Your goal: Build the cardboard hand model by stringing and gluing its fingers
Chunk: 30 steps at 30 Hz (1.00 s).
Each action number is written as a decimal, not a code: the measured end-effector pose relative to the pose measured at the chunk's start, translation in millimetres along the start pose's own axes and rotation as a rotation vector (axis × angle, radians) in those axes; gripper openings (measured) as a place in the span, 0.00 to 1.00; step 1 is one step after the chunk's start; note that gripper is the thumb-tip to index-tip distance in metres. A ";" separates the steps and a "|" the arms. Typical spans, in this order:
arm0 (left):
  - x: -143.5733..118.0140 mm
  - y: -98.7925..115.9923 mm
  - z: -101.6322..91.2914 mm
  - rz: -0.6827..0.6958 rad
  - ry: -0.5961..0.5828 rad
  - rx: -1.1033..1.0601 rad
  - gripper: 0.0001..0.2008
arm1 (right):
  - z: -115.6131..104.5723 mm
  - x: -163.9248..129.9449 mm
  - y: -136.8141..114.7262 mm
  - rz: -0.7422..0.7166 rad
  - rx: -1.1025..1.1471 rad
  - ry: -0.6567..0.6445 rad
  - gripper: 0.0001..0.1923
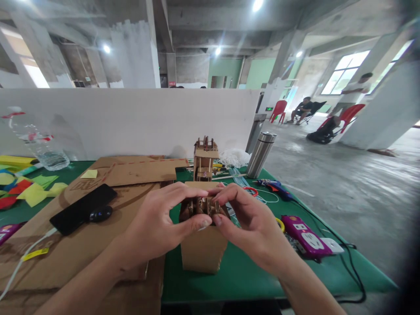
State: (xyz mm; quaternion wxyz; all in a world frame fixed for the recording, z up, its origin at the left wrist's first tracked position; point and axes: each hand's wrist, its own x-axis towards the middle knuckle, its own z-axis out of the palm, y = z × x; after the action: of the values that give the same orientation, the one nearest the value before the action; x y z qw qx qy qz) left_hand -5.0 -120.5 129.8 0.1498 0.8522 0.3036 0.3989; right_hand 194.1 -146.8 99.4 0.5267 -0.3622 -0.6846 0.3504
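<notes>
Both hands pinch one small cardboard piece [201, 205] from opposite ends, left hand [157, 225] and right hand [254, 223] equally near; long axis runs left-right, above the cardboard box [203, 251].

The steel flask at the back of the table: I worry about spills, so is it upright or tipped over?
Upright. The steel flask stands on its base on the green table, cap on top; its slight lean looks like lens distortion. Neither hand touches it.

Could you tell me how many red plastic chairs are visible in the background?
2. One red chair stands past the white partition's right end; the other red chair is farther right, near the standing person. More may be hidden behind the partition.
</notes>
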 end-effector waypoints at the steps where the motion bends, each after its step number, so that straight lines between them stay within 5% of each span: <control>1: -0.9 0.2 -0.5 0.001 -0.004 0.010 0.13 | 0.5 0.3 0.2 -0.005 -0.003 0.004 0.06; 7: -9.2 -3.0 -3.8 0.035 -0.058 -0.069 0.21 | 2.4 0.6 0.7 0.004 0.000 0.015 0.07; 14: -8.3 -5.9 -4.0 -0.056 -0.035 -0.141 0.12 | 1.9 0.1 2.0 0.007 0.012 0.017 0.07; 30: -3.2 -4.4 -6.7 -0.098 -0.079 -0.192 0.11 | 0.6 0.1 0.8 -0.008 0.021 0.000 0.07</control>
State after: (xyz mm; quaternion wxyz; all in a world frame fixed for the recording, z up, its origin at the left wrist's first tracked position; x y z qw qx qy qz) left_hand -13.6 -119.1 130.0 0.2620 0.8333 0.2989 0.3843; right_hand 193.5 -146.4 98.7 0.5321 -0.3537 -0.6823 0.3554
